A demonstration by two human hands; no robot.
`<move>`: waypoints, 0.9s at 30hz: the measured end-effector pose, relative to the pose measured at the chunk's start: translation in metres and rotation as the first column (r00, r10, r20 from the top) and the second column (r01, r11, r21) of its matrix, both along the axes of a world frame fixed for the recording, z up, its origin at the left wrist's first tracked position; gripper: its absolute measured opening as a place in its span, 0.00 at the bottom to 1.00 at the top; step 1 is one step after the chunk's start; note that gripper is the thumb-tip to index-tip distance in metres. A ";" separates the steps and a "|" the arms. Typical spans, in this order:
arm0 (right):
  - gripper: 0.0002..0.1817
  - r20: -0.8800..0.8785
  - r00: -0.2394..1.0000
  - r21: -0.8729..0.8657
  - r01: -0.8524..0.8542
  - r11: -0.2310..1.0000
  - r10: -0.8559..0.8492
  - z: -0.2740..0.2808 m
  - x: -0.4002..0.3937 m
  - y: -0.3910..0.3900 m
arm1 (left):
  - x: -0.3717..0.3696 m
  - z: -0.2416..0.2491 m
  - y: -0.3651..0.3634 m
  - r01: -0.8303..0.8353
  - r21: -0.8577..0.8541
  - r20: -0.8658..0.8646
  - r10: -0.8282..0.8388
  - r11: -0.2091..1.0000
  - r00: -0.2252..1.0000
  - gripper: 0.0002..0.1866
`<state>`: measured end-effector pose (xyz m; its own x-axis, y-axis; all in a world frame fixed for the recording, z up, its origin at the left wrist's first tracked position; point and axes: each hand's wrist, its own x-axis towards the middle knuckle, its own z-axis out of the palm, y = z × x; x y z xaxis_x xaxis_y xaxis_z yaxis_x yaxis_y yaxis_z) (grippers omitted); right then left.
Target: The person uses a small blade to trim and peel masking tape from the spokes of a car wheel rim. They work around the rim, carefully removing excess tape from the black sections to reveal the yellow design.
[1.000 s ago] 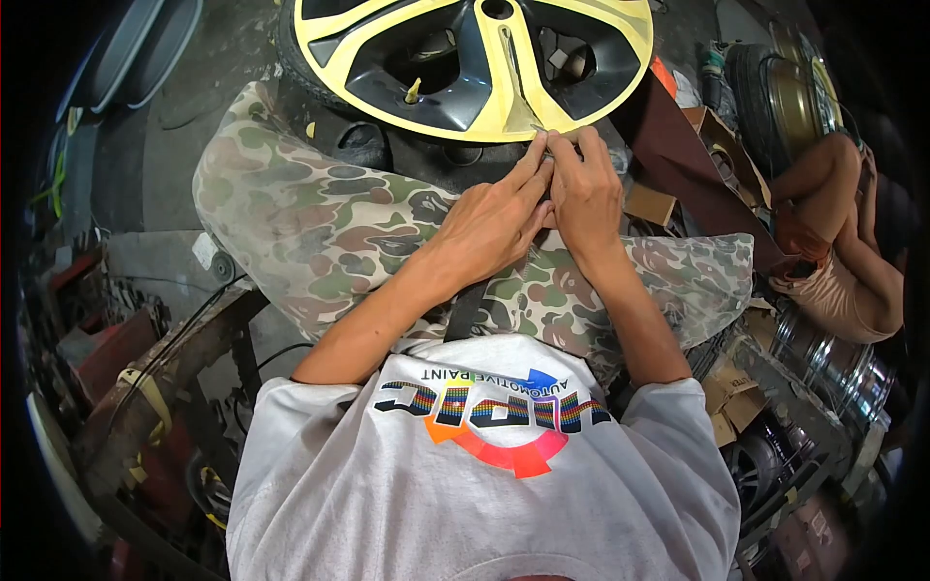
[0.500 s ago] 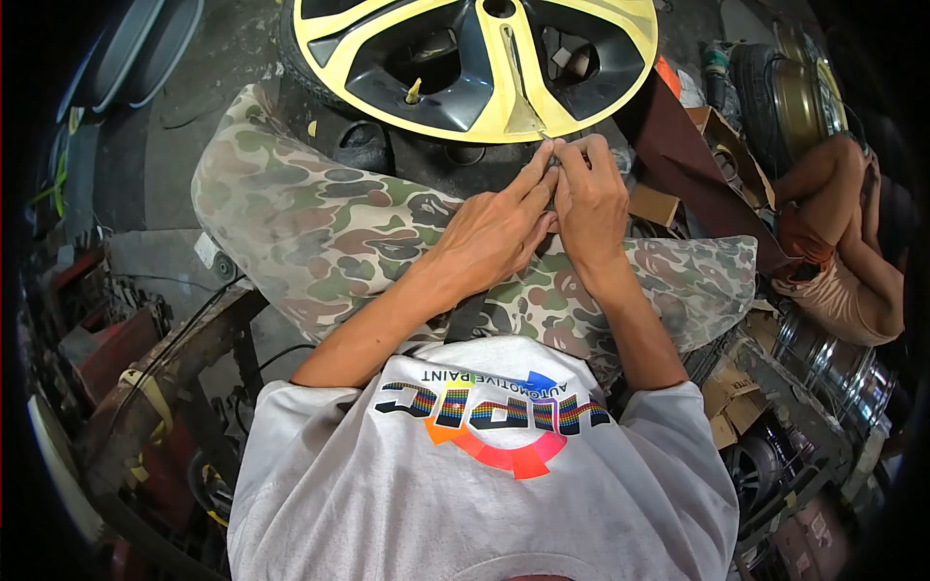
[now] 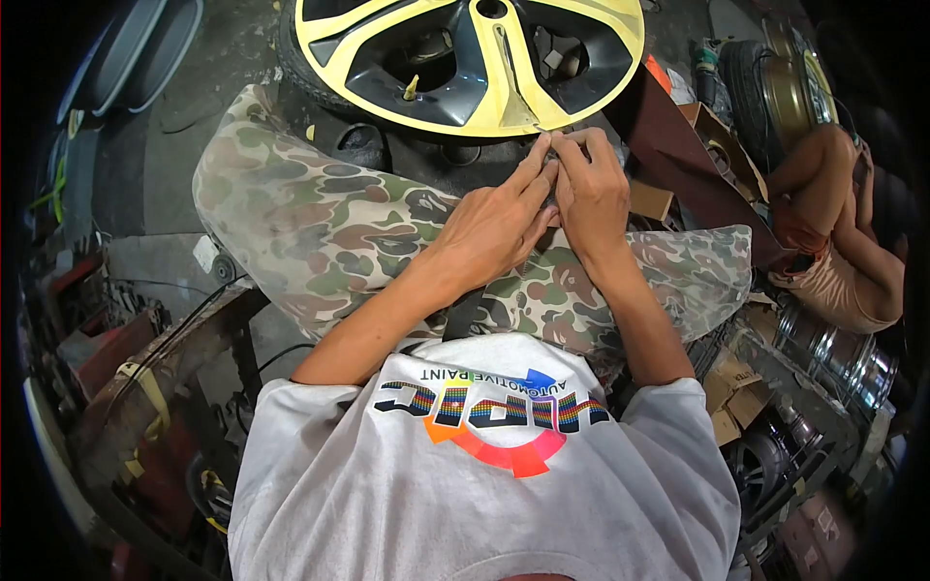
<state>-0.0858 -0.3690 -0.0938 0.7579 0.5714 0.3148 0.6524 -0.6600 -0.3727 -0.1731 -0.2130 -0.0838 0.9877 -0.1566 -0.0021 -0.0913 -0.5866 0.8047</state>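
Note:
A car wheel [image 3: 465, 118] with a yellow face and black recesses lies before me at the top of the head view. A small yellow strip [image 3: 411, 89] sticks up from one recess. My left hand [image 3: 496, 225] is closed, its fingertips pinched together just below the wheel's near edge. Beside it, my right hand [image 3: 593, 192] is closed too, with bent fingers meeting the left fingertips. Whatever they pinch is too small and hidden to make out. Both hands are above my camouflage-clad lap.
At right, another person's bare leg [image 3: 823, 169] is near a stack of wheels [image 3: 787, 92]. A dark red panel [image 3: 668, 155] and cardboard boxes [image 3: 736, 387] lie on that side. A metal frame [image 3: 184, 339] and grey curved parts [image 3: 145, 53] are at left.
The wheel appears slightly further left and up in view. My hands stay together at its near edge, with fingers shifted only a little.

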 end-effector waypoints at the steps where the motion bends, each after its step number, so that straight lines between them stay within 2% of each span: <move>1: 0.14 -0.010 1.000 -0.015 0.010 1.000 -0.010 0.001 0.000 0.000 | 0.000 0.001 0.000 0.008 0.007 -0.009 -0.008 1.000 1.000 0.29; 11: 0.16 -0.054 0.999 -0.038 0.001 0.999 -0.003 -0.004 0.006 -0.001 | 0.005 -0.005 0.000 0.018 0.002 -0.062 -0.018 1.000 0.998 0.28; 16: 0.18 0.085 0.989 -0.065 -0.112 0.992 0.117 -0.010 0.020 -0.005 | 0.008 -0.011 -0.004 -0.003 -0.001 -0.012 0.003 1.000 1.000 0.28; 23: 0.17 0.176 0.975 0.008 -0.136 0.991 0.133 -0.015 0.028 -0.007 | 0.009 -0.005 -0.003 -0.014 -0.020 -0.063 0.012 1.000 0.998 0.27; 25: 0.15 0.046 0.992 0.056 -0.116 0.992 0.114 -0.013 0.030 -0.011 | 0.005 -0.007 -0.001 0.006 0.028 0.021 -0.007 1.000 1.000 0.25; 26: 0.15 0.047 0.992 0.060 -0.118 0.991 0.115 -0.011 0.031 -0.013 | 0.003 -0.007 0.001 0.005 0.032 0.021 -0.006 0.999 1.000 0.25; 27: 0.13 -0.038 0.994 0.067 -0.101 0.993 0.104 -0.006 0.032 -0.016 | 0.003 -0.004 0.003 -0.025 0.043 0.004 0.025 0.999 1.000 0.24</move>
<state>-0.0537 -0.3849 -0.0998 0.7094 0.6262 0.3235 0.6986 -0.5638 -0.4406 -0.1703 -0.2104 -0.0877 0.9913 -0.1314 -0.0046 -0.0790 -0.6231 0.7782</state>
